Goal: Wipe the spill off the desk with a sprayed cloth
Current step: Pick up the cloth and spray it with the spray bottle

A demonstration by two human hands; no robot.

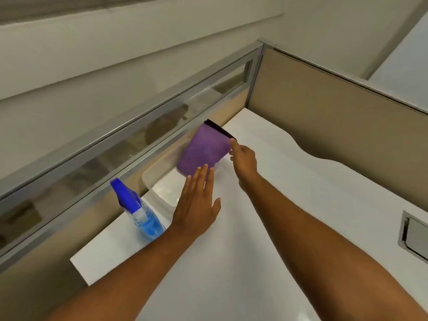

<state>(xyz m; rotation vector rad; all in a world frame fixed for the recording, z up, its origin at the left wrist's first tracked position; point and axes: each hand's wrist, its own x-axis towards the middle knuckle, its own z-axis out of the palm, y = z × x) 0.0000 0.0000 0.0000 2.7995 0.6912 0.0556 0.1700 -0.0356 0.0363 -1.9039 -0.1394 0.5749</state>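
A purple cloth (pixel 203 150) with a black edge lies partly over the far end of a clear plastic bin (pixel 159 181) on the white desk (pixel 289 205). My right hand (pixel 244 158) pinches the cloth's right edge near the black trim. My left hand (pixel 196 205) is flat with fingers apart, its fingertips touching the cloth's near edge. A spray bottle (pixel 139 210) with a blue trigger head and blue liquid stands left of my left hand, by the partition. I cannot make out a spill on the desk.
A low glass-and-metal partition (pixel 139 135) runs along the desk's left side and a beige panel (pixel 335 117) closes off the back. A metal cable hatch (pixel 414 235) is set into the desk at the right.
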